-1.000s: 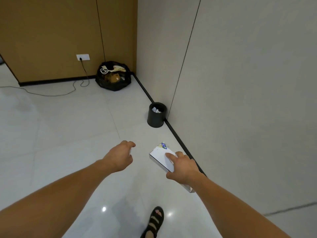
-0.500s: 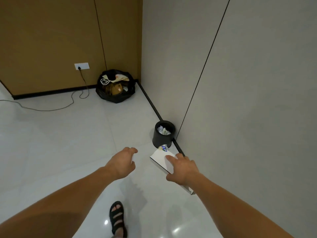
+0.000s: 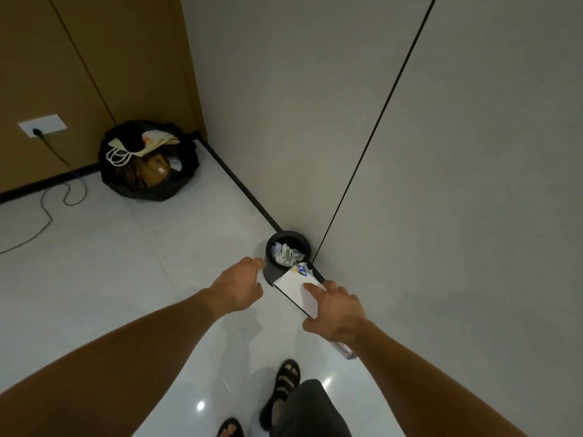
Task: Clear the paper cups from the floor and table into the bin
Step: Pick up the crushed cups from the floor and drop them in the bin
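Glossy white floor tiles are reflecting ceiling lights around the person's sandalled foot, nearest the camera. Further out, the right hand is gripping a flat white box from above, fingers spread across its top. A crumpled paper cup is sitting at the box's far end, appearing just over the near rim of the bin. The left hand is hanging beside the box with fingers curled down; I cannot tell whether it is holding anything. The small black bin is standing against the wall, already holding crumpled paper. As I judge it, the cup is riding loose, so tipping the box early or crookedly is risking a spill onto the floor. A knock from the box could also be toppling the bin. Beyond, a black rubbish bag is sitting in the corner.
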Demonstrator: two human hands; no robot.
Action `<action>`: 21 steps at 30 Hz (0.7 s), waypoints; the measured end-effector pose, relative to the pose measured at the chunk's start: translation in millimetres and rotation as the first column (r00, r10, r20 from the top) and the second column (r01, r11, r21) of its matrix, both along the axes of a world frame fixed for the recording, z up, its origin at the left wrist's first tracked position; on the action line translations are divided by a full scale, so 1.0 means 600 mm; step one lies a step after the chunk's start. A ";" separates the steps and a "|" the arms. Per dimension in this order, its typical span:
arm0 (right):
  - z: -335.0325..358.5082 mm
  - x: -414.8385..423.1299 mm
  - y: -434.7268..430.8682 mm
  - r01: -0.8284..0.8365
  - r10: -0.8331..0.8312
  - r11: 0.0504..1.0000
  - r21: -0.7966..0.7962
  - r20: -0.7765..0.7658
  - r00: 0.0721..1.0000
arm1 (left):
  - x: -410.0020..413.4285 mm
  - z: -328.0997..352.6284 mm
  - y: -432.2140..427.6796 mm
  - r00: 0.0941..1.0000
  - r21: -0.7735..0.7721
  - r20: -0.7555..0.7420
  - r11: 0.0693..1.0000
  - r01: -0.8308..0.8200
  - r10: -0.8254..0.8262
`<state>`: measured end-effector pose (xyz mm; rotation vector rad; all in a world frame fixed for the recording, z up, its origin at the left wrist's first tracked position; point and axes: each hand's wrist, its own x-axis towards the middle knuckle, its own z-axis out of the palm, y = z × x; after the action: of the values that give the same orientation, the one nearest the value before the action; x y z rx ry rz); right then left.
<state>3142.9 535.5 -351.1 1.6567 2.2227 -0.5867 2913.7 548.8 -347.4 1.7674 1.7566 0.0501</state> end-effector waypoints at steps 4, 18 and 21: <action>-0.058 -0.005 0.113 0.058 -0.058 0.995 -0.078 -0.004 0.998 | 0.000 -0.055 0.123 0.999 -0.081 -0.005 0.996 0.038 -0.039; -0.409 0.001 0.483 0.250 -0.248 0.930 -0.268 0.042 0.968 | 0.045 -0.452 0.570 0.984 -0.149 0.057 0.973 0.176 -0.169; -0.517 -0.003 0.536 0.279 -0.269 0.918 -0.281 0.075 0.960 | 0.056 -0.584 0.630 0.975 -0.188 0.036 0.957 0.220 -0.217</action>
<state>3140.9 856.9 -661.1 1.8136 1.7862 -0.8986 2947.3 926.7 -697.7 1.8019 1.4914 -0.1915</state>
